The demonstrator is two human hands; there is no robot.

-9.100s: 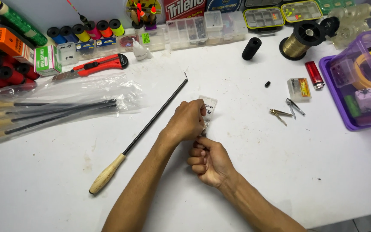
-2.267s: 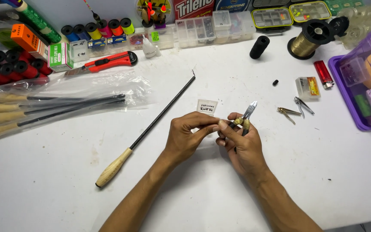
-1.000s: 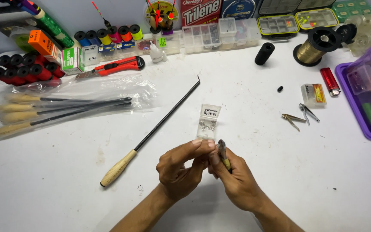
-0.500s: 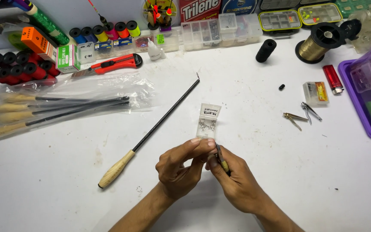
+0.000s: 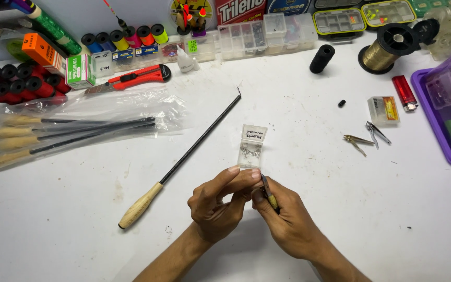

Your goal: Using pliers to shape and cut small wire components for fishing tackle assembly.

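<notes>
Right hand (image 5: 283,219) grips small pliers (image 5: 268,190), left hand (image 5: 217,201) apparently pinches a tiny fitting at their tip, just below the open clear box (image 5: 250,149); squeeze gently, wrists braced on counter (image 5: 366,209).

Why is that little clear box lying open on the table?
Nothing is spilled: the small clear plastic box lies open on the white table, small metal pieces inside, beyond the left hand and right hand gripping small pliers.

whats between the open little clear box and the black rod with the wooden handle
In the head view, only bare white table lies between the small open clear plastic box and the black rod with the pale wooden handle; nothing sits in that gap.
</notes>
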